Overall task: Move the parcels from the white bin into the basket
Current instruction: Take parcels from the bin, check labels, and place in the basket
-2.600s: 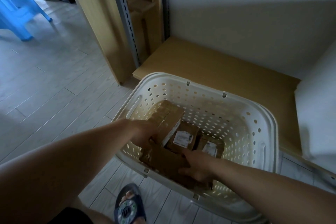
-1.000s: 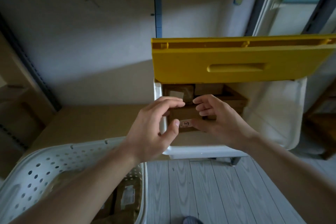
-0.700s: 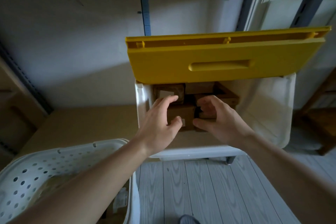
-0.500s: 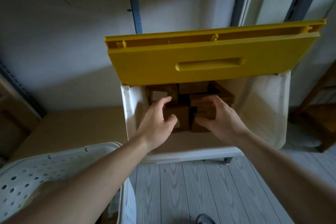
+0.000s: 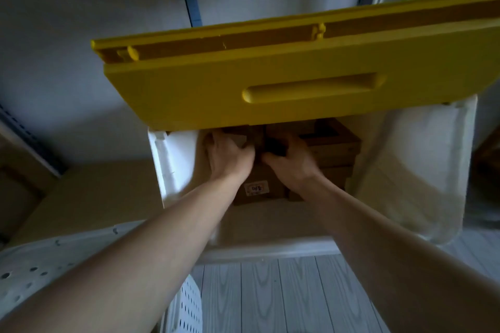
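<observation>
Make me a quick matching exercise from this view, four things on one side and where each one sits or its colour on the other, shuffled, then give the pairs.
Things:
1. lid
2. basket
3. labelled parcel
4. left hand

Descriptions:
A. white with holes, bottom left
B. yellow, raised above the white bin
C. reaching onto parcels deep in the bin
D. brown, at the front of the stack

Pairs: 1-B, 2-A, 3-D, 4-C
</observation>
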